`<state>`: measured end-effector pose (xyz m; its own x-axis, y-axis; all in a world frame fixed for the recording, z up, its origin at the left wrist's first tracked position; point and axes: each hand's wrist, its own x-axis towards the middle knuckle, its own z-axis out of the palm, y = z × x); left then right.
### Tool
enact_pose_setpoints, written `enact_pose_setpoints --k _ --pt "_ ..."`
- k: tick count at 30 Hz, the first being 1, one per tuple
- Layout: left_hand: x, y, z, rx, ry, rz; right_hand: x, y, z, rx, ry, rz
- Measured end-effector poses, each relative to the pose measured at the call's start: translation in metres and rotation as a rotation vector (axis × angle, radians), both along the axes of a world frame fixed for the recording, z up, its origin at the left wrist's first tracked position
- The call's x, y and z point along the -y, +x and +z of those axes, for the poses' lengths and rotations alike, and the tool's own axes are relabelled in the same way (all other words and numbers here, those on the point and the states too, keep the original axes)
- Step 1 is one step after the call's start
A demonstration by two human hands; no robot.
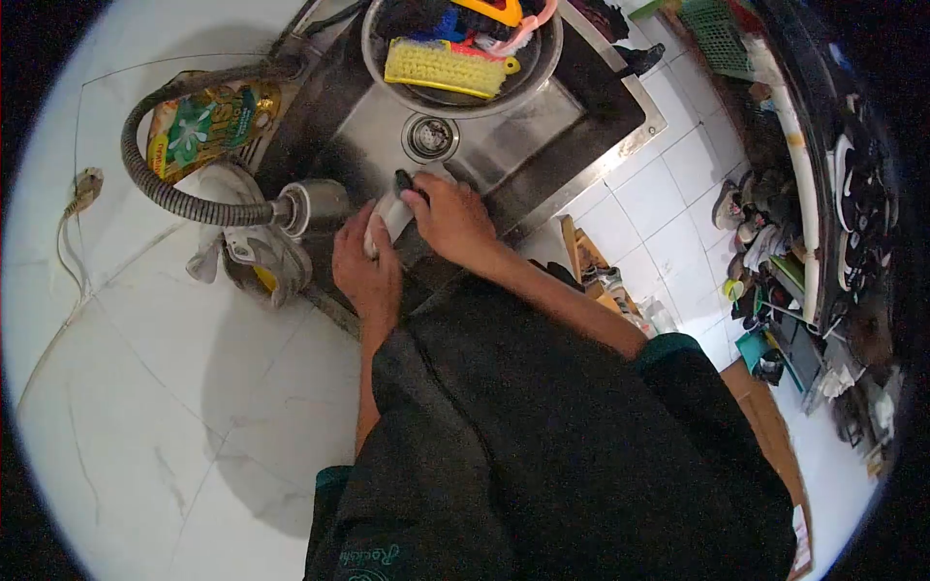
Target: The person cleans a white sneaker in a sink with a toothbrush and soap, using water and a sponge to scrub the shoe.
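Note:
Over the near part of the steel sink (542, 136), my left hand (366, 263) is closed around a pale, elongated item (389, 210), which looks like part of a shoe. My right hand (450, 218) is closed at its far end, with a small black-ended tool (403, 179) poking out past the thumb. Most of that tool is hidden by the fingers. The drain (430, 137) lies just beyond both hands.
A basin (374, 60) with a yellow brush (446, 68) sits across the sink's far end. To the left are a flexible faucet (174, 198), a grey-white shoe (262, 257) and a green-gold detergent pouch (213, 126). Shoes (746, 213) line the floor at right.

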<state>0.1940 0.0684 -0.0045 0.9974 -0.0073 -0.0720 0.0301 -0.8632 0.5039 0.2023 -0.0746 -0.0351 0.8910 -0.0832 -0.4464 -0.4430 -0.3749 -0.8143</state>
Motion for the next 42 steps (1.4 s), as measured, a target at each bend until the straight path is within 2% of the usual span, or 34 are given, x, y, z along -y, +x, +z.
enact_pose_setpoints --k 3,6,16,17,20,24,25,28,29,32,33,35,39,42 --pt "0.004 0.004 0.001 -0.002 -0.012 -0.044 0.002 -0.005 0.008 0.042 0.043 0.07" --pt "0.003 0.0 -0.001 -0.001 0.04 -0.038 0.011 0.003 0.011 -0.009 -0.002 0.018" --pt "0.009 -0.006 0.004 -0.055 0.039 0.008 0.015 0.01 -0.023 -0.05 -0.085 0.05" --pt "0.01 0.0 0.005 -0.053 0.045 -0.001 0.01 0.009 -0.02 -0.026 -0.038 -0.013" --pt "0.002 -0.002 -0.001 -0.037 0.061 0.018 0.005 0.002 0.0 0.047 0.037 0.043" --pt "0.007 0.005 -0.002 0.001 0.027 -0.027 0.012 0.006 -0.005 0.037 0.008 0.034" --pt "0.004 0.005 -0.003 -0.006 0.021 -0.02 0.006 -0.003 -0.014 0.092 -0.022 0.015" --pt "0.009 -0.008 -0.005 -0.022 0.09 -0.058 0.025 0.015 -0.053 -0.216 -0.053 0.071" --pt "0.011 -0.007 -0.005 -0.007 0.134 -0.08 0.018 0.011 -0.081 -0.099 -0.162 0.019" --pt "0.013 -0.004 -0.003 -0.018 0.104 -0.098 0.022 0.023 -0.099 -0.224 -0.244 0.127" --pt "0.011 -0.01 -0.001 -0.024 0.077 -0.075 0.021 0.011 -0.102 -0.204 -0.195 0.167" --pt "0.006 -0.005 -0.002 -0.014 0.014 -0.037 0.028 0.011 -0.073 -0.141 -0.108 0.237" --pt "-0.002 -0.019 -0.01 -0.027 0.008 -0.033 0.026 0.019 -0.109 -0.292 -0.202 0.294" --pt "0.002 -0.015 -0.009 -0.001 0.009 -0.006 0.011 0.02 -0.135 -0.216 -0.144 0.365"
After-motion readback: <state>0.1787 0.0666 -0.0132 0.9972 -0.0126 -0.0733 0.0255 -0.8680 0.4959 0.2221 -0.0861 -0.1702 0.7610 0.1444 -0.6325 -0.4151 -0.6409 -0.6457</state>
